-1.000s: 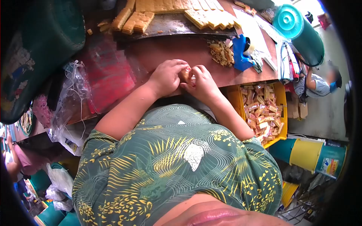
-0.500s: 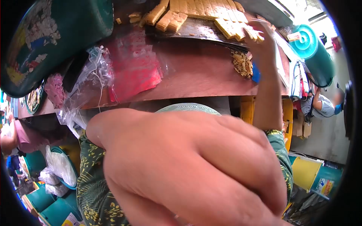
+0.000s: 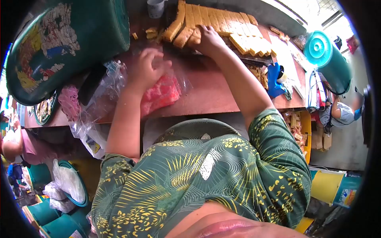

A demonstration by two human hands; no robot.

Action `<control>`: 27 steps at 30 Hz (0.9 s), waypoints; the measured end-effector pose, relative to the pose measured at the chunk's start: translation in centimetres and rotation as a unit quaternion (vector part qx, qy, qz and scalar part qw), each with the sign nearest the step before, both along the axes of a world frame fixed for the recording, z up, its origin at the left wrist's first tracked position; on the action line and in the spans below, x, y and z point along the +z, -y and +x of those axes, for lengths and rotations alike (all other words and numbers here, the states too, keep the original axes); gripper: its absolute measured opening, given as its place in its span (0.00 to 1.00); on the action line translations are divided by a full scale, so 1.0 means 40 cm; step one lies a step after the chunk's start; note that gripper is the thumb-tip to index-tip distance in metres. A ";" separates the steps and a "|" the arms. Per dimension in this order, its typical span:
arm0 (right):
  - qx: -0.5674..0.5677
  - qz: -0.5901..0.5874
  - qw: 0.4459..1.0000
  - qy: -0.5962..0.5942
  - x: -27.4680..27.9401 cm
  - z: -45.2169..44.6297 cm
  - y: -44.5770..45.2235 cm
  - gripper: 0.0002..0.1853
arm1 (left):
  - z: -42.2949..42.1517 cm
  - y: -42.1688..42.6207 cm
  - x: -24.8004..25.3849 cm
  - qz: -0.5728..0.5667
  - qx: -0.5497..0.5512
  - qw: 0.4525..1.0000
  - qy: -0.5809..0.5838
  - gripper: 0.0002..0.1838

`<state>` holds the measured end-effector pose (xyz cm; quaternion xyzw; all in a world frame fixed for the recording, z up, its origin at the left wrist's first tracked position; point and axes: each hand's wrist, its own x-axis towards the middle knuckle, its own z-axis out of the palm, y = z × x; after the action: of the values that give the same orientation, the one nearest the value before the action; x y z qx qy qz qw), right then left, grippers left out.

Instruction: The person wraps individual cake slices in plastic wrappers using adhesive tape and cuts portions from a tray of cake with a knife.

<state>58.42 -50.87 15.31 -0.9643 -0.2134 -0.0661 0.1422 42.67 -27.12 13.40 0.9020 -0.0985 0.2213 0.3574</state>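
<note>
My right hand [image 3: 209, 41] reaches to the front of a row of golden-brown sponge cake slices [image 3: 216, 19]. Its fingers close around a short cake slice [image 3: 194, 37] at the row's near left corner. Beside that piece lies another cake slice [image 3: 183, 37], partly overlapped. My left hand [image 3: 147, 70] hovers above a stack of pink-red plastic bags [image 3: 162, 91], its fingers curved and apart, with nothing visible in them. The cakes rest on a dark tray, mostly hidden under them.
A large green drum [image 3: 67, 47] leans in at left. Crumpled clear plastic [image 3: 97, 95] hangs over the table edge. A blue tape dispenser [image 3: 274, 80] stands at right near cake crumbs. A grey cup [image 3: 155, 8] is at the back. Other people sit at far left and right.
The large hand that filled the near view has gone from there; my left hand is now over the bags. My right hand has moved left from the right end of the cakes to the front-left slice.
</note>
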 end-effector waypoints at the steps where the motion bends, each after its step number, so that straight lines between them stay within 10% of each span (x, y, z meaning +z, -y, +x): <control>1: 0.000 -0.002 1.000 -0.006 0.001 0.023 0.015 0.50 | 0.003 -0.010 -0.062 0.058 0.040 0.997 -0.014 0.22; 3: -0.017 -0.012 0.999 -0.033 0.037 0.012 0.031 0.54 | -0.005 -0.017 -0.168 0.166 0.122 0.978 -0.045 0.24; 6: -0.069 -0.040 0.995 -0.052 0.039 -0.008 0.045 0.52 | 0.032 -0.052 -0.260 -0.021 0.014 0.997 -0.079 0.28; 9: -0.082 -0.044 0.992 -0.091 0.016 0.029 0.066 0.46 | 0.001 -0.037 -0.165 0.056 0.013 0.995 -0.078 0.24; 14: -0.091 0.193 0.972 -0.101 0.015 -0.016 0.158 0.34 | 0.033 -0.067 -0.244 0.049 0.019 0.997 -0.053 0.23; 21: 0.052 0.730 0.587 -0.347 -0.075 -0.221 0.403 0.29 | -0.004 -0.034 -0.160 0.076 0.013 0.991 -0.108 0.16; 27: 0.064 0.802 0.476 -0.356 -0.233 -0.297 0.595 0.25 | 0.028 -0.100 -0.181 -0.112 -0.061 0.976 -0.177 0.10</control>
<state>46.53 -74.69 5.98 -0.3549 -0.0594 0.1492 0.9210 43.80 -23.12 6.17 0.8734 -0.0637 0.0456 0.4807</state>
